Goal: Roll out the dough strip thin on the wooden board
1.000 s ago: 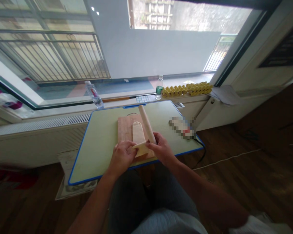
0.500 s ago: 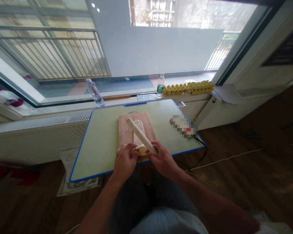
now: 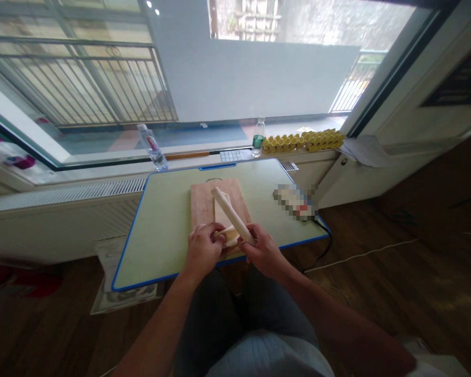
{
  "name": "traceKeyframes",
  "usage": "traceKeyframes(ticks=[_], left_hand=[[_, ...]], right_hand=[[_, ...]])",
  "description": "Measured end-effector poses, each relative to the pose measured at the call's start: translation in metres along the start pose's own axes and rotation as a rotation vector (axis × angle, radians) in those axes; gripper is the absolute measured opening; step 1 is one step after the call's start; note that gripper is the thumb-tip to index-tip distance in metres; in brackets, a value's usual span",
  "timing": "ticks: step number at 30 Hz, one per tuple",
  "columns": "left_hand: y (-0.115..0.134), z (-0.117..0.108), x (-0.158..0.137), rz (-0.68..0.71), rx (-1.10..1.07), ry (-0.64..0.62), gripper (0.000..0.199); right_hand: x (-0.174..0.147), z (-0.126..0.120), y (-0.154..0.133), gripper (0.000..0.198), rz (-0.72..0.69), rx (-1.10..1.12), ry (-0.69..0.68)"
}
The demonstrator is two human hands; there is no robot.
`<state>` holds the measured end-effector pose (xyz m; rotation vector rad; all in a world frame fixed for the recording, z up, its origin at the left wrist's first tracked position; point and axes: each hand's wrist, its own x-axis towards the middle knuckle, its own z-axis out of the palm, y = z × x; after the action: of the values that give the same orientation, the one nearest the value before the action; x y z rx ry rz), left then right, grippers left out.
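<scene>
Near the near edge of the surface (image 3: 160, 225), the left grip (image 3: 204, 246) pinches the folded near end of a dough strip (image 3: 221, 214) on a wooden board (image 3: 201, 201); the right grip (image 3: 262, 250) holds a rolling pin (image 3: 233, 214) slanting above it.

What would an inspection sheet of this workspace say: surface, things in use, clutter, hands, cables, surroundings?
Surface: green table with blue edging, wooden board on it.
Things in use: dough sheet on the board, near end lifted; rolling pin slanting over it.
Clutter: pixelated item at the table's right.
Hands: left hand pinches the sheet's near end; right hand grips the rolling pin.
Cables: black cable hanging off the table; white cable on the floor.
Surroundings: window; bottles along its sill.
</scene>
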<state>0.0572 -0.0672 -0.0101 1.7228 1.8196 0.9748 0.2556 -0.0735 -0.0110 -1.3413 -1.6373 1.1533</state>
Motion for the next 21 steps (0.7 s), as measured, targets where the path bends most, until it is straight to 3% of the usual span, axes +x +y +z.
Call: traceKeyframes(ticks=[6,14,21], left_hand=[[-0.009,0.006,0.001,0.029,-0.241,-0.031,0.024],[-0.01,-0.007,-0.015,0.333,0.039,0.012,0.022],[-0.016,-0.002,-0.022,0.41,-0.067,-0.011,0.02]], right_hand=[[0.023,0.001,-0.004,0.035,-0.084,-0.163,0.108],[0.021,0.001,0.003,0.033,-0.138,-0.268,0.108],[0.015,0.001,0.0,0.033,-0.19,-0.267,0.046]])
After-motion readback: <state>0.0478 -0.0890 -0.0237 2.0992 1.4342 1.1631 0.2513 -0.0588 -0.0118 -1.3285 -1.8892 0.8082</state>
